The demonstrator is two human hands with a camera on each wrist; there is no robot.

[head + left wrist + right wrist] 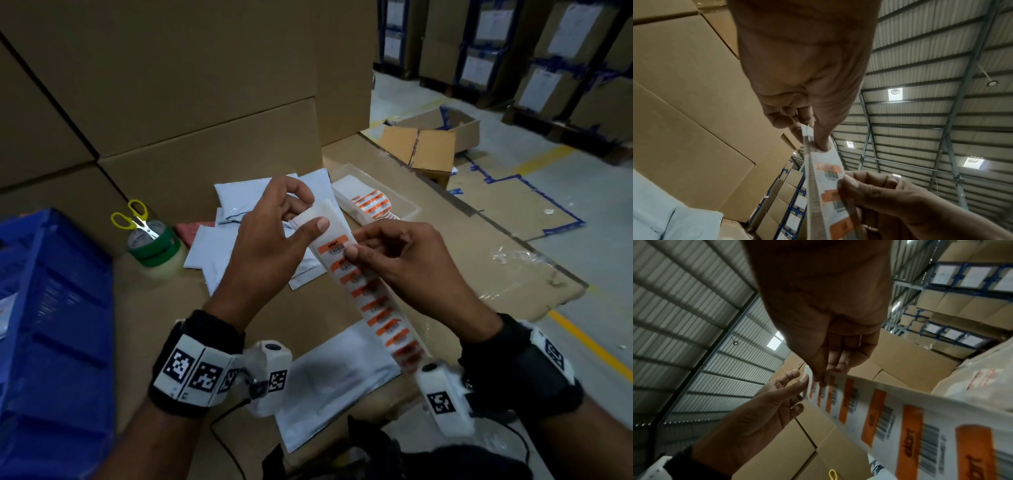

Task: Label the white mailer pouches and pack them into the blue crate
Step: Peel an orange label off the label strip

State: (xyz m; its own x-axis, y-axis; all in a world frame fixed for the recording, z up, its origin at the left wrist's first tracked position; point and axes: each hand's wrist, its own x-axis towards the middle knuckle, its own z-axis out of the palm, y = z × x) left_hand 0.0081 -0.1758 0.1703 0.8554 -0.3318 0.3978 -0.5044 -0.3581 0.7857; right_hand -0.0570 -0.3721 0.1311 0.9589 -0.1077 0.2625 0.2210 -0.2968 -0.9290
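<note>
Long white backing strip of orange barcode labels: top end is pinched in left hand; topmost label is nipped by right hand. White mailer pouches are heaped at 12 o'clock; blue plastic crate at 9 o'clock. Risk: label is torn or creased if peeled askew.

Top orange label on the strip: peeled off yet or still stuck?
Still stuck: top label lies flat on the strip; right hand pinches its edge.

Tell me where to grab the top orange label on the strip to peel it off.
Pinch the top orange label at its right edge, coming from the right, where the right hand already has thumb and forefinger. The left hand holds the label strip above it, keeping the backing taut.
</note>
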